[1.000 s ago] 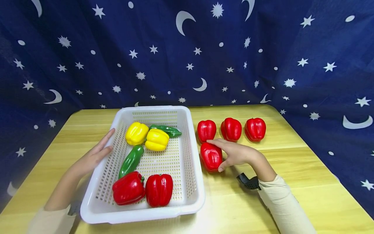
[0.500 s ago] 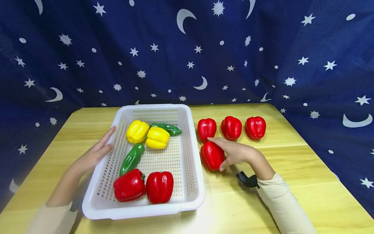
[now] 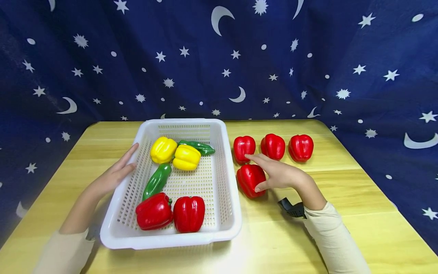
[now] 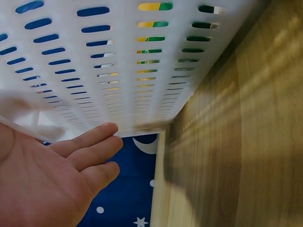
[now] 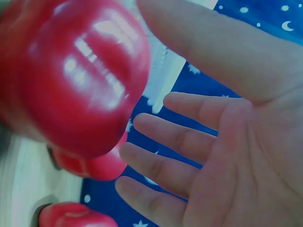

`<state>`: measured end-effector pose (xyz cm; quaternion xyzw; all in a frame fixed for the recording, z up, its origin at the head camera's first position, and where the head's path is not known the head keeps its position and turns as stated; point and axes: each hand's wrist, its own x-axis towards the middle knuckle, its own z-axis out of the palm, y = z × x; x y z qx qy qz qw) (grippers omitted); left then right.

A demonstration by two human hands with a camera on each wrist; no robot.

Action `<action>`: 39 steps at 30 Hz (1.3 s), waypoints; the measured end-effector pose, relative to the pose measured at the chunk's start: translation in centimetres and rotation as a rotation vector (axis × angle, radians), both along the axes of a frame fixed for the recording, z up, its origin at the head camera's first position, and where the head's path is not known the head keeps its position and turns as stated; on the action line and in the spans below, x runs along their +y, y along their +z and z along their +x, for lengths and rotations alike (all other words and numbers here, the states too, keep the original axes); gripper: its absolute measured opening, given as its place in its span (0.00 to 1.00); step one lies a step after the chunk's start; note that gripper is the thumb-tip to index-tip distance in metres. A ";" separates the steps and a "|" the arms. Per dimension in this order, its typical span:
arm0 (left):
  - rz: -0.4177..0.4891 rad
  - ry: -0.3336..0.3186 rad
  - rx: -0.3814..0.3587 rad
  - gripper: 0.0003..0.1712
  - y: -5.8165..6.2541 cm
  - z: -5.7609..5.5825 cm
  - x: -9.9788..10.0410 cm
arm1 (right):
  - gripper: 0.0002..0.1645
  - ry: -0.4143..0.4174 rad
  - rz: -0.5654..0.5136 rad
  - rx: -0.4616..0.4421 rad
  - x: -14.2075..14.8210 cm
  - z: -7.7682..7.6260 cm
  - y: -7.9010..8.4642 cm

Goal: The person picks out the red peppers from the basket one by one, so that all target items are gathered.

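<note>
**A wood-grained surface (image 3: 291,239) before a star-and-moon cloth (image 3: 191,30)**

The white perforated basket (image 3: 171,241) serves as landmark. Inside it, toward its far end, lie two yellow peppers, the left one (image 3: 163,150) and the right one (image 3: 186,157), with a long green pepper (image 3: 203,148) behind the latter. A second long green pepper (image 3: 157,180) lies nearer the basket's left wall. At its near end two red peppers sit side by side, one tilted (image 3: 154,211), the other more upright (image 3: 189,214).

Right of the basket, four further red peppers rest on the surface. Three form a row beside its far half: nearest (image 3: 244,146), middle (image 3: 272,145) and farthest (image 3: 300,148). The fourth, the front pepper (image 3: 249,178), leans just beside the basket's right wall, in front of the row's nearest member.

The hands are well apart, one on each side of the basket. The left hand (image 3: 114,176) has its fingers extended at the left rim and grips nothing. The right hand (image 3: 282,172) is spread about the front pepper; the right wrist view shows a gap between its fingers and a red pepper, though thumb contact cannot be told.

Progress, as judged: six peppers are inside, four remain outside.
</note>
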<state>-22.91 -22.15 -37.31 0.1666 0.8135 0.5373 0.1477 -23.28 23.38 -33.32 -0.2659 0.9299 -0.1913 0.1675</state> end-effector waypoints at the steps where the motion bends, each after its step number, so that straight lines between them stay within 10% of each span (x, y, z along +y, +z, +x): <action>1: 0.000 0.000 0.000 0.36 0.0 0.0 0.0 | 0.53 0.001 -0.009 0.009 -0.1 0.1 0.1; 19: -0.016 0.006 -0.004 0.37 0.0 -0.3 0.2 | 0.45 0.204 -0.199 0.304 -5.1 2.5 0.9; 39: -0.021 0.015 -0.013 0.37 0.1 -0.2 0.3 | 0.50 0.417 0.085 0.311 -11.7 4.7 0.2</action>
